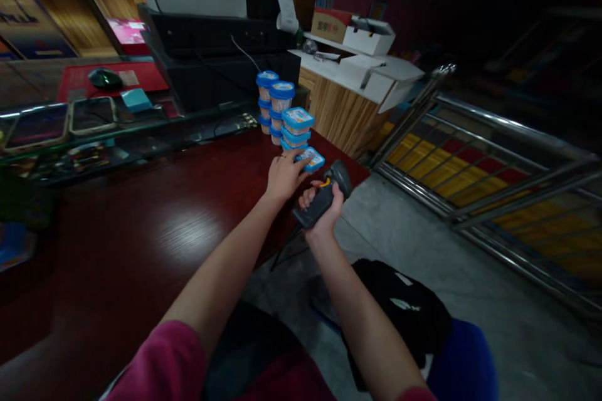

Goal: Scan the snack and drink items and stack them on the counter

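Head view: the right hand's [328, 220] grip closes around a dark scanner [320, 204], just beside a blue-lidded box [316, 161]; the left hand [282, 174] touches that box, pinching or not I cannot tell. Behind the box, stacked boxes [298, 118] and round tubs [281, 95] crowd the counter [132, 200]; right of it, a metal railing [508, 126].

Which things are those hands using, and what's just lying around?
In use:
handheld scanner, in the right hand
blue-lidded tub, under the left hand
stacked tubs nearby, probably

Just lying about, it seems:
computer mouse
white box
brown-and-red box
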### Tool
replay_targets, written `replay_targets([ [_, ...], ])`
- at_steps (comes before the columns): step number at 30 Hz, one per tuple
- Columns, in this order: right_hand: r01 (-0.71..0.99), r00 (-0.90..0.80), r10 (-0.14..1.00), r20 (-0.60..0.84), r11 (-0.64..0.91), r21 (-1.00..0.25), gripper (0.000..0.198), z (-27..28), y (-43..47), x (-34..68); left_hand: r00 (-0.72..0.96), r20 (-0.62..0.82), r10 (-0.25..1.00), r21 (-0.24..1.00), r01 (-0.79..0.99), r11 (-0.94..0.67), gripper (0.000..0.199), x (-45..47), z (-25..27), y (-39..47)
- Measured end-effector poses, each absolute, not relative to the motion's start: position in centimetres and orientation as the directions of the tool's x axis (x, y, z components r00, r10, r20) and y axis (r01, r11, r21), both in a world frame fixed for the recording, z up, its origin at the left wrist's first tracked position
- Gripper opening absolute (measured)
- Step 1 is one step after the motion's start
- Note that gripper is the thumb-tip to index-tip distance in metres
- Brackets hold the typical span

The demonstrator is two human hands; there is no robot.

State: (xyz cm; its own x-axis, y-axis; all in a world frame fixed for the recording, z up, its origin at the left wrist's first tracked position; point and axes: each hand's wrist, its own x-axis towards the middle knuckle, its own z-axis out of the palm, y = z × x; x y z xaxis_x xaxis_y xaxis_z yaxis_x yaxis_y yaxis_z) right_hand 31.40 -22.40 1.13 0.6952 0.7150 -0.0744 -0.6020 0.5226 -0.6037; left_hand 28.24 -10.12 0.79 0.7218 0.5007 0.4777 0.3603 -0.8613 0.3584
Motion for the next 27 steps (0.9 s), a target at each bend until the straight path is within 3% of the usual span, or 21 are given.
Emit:
replay_targets([
  [2,-0.604,0.681,0.73,-0.051,0.521,-0.603,0.044,1.0,-22.6,31.2,0.695,0.492,0.525,0.42,0.338,-0.842,0.036,27.4,0.7,-9.9],
  [5,-0.644,0.609,0.793,-0.008,0.489,-0.588,0.038,1.1,-23.3,31.5,0.66,0.515,0.548,0.637,0.133,-0.759,0.031,23.8,0.2,-9.5],
  [7,-0.689,0.496,0.868,0.017,0.405,-0.601,0.036,1.4,-23.7,32.0,0.658,0.449,0.604,0.807,-0.009,-0.59,0.032,20.0,-0.1,-9.3],
  [10,-0.726,0.229,0.973,0.004,0.173,-0.665,0.035,2.1,-23.6,32.4,0.62,0.201,0.759,0.979,-0.096,-0.181,0.042,12.9,-0.3,-8.9],
  [13,-0.702,-0.037,0.999,-0.036,-0.052,-0.71,0.035,2.6,-21.9,31.0,0.474,0.068,0.878,0.978,-0.205,0.035,0.044,5.6,-0.1,-8.0],
  [17,-0.637,-0.279,0.958,-0.065,-0.235,-0.734,0.033,2.6,-17.0,25.4,0.32,0.07,0.945,0.959,-0.284,0.025,0.043,-2.4,0.2,-6.1],
  [23,-0.474,-0.439,0.874,-0.207,-0.421,-0.773,0.038,2.5,-9.7,16.1,0.174,0.088,0.981,0.944,-0.33,-0.027,0.045,-8.7,0.5,-4.7],
  [27,-0.466,-0.481,0.853,-0.201,-0.443,-0.766,0.039,2.4,-8.0,13.6,0.133,0.123,0.983,0.945,-0.317,-0.076,0.042,-9.5,0.3,-3.7],
])
